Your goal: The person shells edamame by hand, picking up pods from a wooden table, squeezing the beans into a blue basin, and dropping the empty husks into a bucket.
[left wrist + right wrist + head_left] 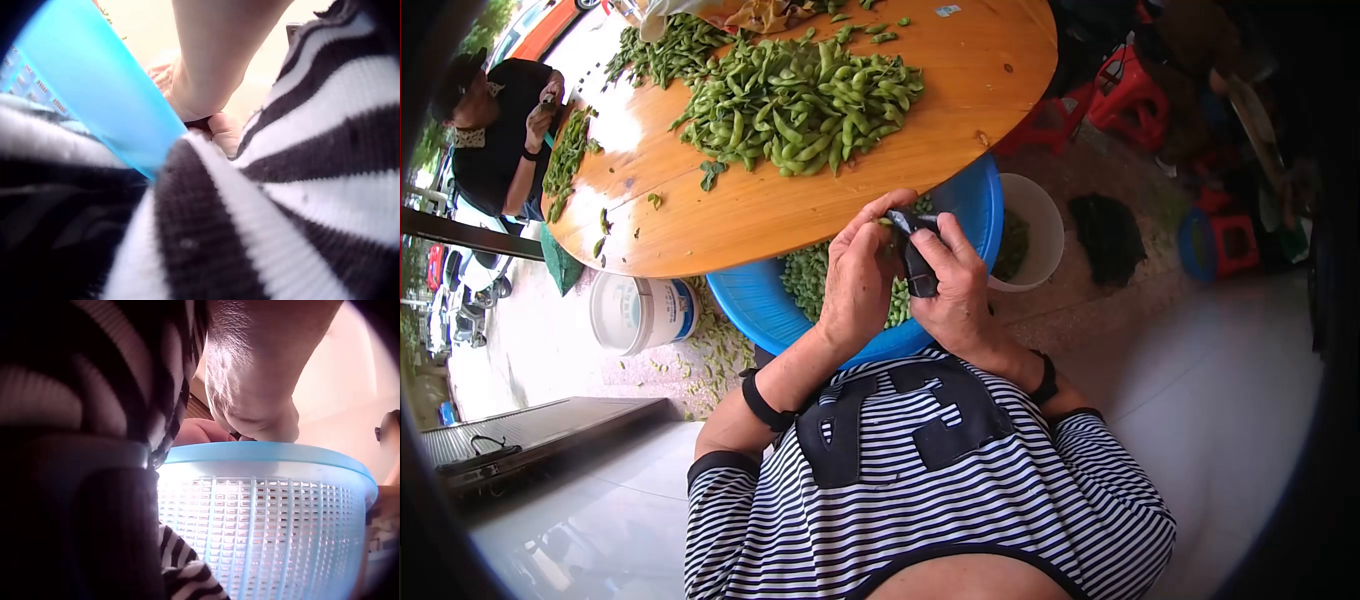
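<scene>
Above a blue basket of shelled green beans, my two hands meet. The left hand pinches a small green bean pod between thumb and fingers. Curled fingers of the right hand grip a dark, shiny black object whose kind I cannot tell; its upper part meets the pod. In the right wrist view, a hand shows over the basket's rim. The left wrist view has a hand partly hidden behind the striped shirt.
A large heap of green bean pods lies on the wooden table. White buckets stand left and right of the basket, with pods scattered on the floor. Another person sits at the table's left; red stools are at right.
</scene>
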### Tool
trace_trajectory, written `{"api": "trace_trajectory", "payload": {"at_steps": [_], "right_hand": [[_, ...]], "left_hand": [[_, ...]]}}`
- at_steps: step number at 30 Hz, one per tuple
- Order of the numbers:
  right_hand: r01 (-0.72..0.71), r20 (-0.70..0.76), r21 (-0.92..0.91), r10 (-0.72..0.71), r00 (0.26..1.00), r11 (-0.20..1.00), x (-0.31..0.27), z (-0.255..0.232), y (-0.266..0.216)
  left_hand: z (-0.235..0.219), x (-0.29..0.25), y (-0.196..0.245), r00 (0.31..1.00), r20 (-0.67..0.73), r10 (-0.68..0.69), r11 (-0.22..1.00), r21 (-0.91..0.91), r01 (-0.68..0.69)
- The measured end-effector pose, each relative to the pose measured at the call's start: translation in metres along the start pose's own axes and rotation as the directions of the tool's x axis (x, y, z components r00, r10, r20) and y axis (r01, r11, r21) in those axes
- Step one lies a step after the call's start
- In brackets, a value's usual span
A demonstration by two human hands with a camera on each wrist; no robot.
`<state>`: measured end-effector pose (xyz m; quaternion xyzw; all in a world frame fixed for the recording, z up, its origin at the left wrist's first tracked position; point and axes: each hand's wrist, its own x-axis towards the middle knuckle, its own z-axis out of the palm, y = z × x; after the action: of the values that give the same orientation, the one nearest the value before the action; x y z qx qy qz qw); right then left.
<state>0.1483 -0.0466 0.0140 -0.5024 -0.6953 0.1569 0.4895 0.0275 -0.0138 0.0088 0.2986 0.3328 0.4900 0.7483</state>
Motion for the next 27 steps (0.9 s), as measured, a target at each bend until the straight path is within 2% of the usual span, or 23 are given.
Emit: {"api": "trace_trajectory", "payload": {"at_steps": [1, 2, 4, 7, 8, 9, 10, 11, 13, 14, 16, 17, 19, 23, 25, 26, 27], "right_hand": [[0.008, -0.008, 0.028, -0.008, 1.000, 1.000, 0.001, -0.001, 0.000], [0.009, -0.008, 0.028, -0.009, 1.000, 1.000, 0.000, -0.001, 0.002], [0.037, 0.016, 0.026, -0.037, 0.999, 0.999, -0.002, 0.000, 0.007], [0.016, -0.005, 0.022, -0.016, 1.000, 1.000, -0.002, -0.002, 0.008], [-0.029, 0.006, 0.093, 0.029, 1.000, 0.995, 0.001, -0.004, 0.010], [-0.076, 0.021, 0.161, 0.073, 0.997, 0.984, 0.005, -0.009, 0.012], [-0.275, 0.165, 0.291, 0.235, 0.958, 0.917, 0.009, -0.018, 0.013], [-0.525, 0.340, 0.533, 0.400, 0.851, 0.664, 0.009, -0.022, 0.016], [-0.646, 0.564, 0.747, 0.367, 0.740, 0.153, 0.007, -0.028, 0.031], [-0.647, 0.565, 0.747, 0.366, 0.740, 0.154, 0.006, -0.029, 0.036], [-0.628, 0.628, 0.773, 0.256, 0.735, -0.093, 0.005, -0.031, 0.045], [-0.628, 0.628, 0.772, 0.256, 0.735, -0.094, 0.003, -0.031, 0.054], [-0.643, 0.653, 0.756, 0.062, 0.755, -0.123, 0.000, -0.030, 0.067], [-0.665, 0.678, 0.735, 0.124, 0.724, -0.133, 0.003, -0.032, 0.063], [-0.607, 0.579, 0.792, 0.240, 0.779, 0.059, 0.005, -0.030, 0.048], [-0.607, 0.579, 0.793, 0.240, 0.779, 0.060, 0.002, -0.028, 0.046], [-0.529, 0.490, 0.826, 0.217, 0.844, 0.195, -0.002, -0.025, 0.045]], "left_hand": [[0.002, -0.001, 0.002, 0.999, 0.015, -0.050, 0.990, -0.132, 0.052], [0.006, -0.001, 0.003, 0.999, 0.015, -0.049, 0.990, -0.132, 0.050], [0.015, -0.002, 0.004, 0.994, -0.072, -0.085, 0.965, -0.255, 0.064], [0.012, -0.001, 0.001, 0.990, -0.102, -0.100, 0.952, -0.300, 0.065], [0.007, 0.000, 0.002, 0.990, -0.104, -0.098, 0.952, -0.300, 0.063], [-0.002, 0.000, 0.004, 0.997, -0.006, -0.076, 0.990, -0.119, 0.075], [-0.008, 0.000, 0.007, 0.993, 0.096, -0.072, 0.996, 0.065, 0.066], [-0.010, 0.001, 0.010, 0.993, 0.097, -0.073, 0.996, 0.065, 0.067], [-0.012, 0.000, 0.016, 0.989, 0.087, -0.123, 0.925, 0.371, 0.082], [-0.014, 0.000, 0.021, 0.989, 0.087, -0.122, 0.925, 0.371, 0.082], [-0.014, -0.001, 0.027, 0.969, 0.070, -0.236, 0.903, 0.384, 0.192], [-0.014, -0.002, 0.028, 0.969, 0.070, -0.237, 0.903, 0.383, 0.193], [-0.013, -0.002, 0.030, 0.966, 0.075, -0.247, 0.904, 0.377, 0.202], [-0.018, -0.002, 0.022, 0.965, 0.158, -0.207, 0.943, 0.294, 0.155], [-0.017, -0.002, 0.017, 0.987, 0.137, -0.088, 0.975, 0.214, 0.057], [-0.018, -0.002, 0.016, 0.987, 0.137, -0.088, 0.975, 0.215, 0.057], [-0.020, -0.002, 0.017, 0.990, 0.122, -0.067, 0.970, 0.239, 0.037]]}}
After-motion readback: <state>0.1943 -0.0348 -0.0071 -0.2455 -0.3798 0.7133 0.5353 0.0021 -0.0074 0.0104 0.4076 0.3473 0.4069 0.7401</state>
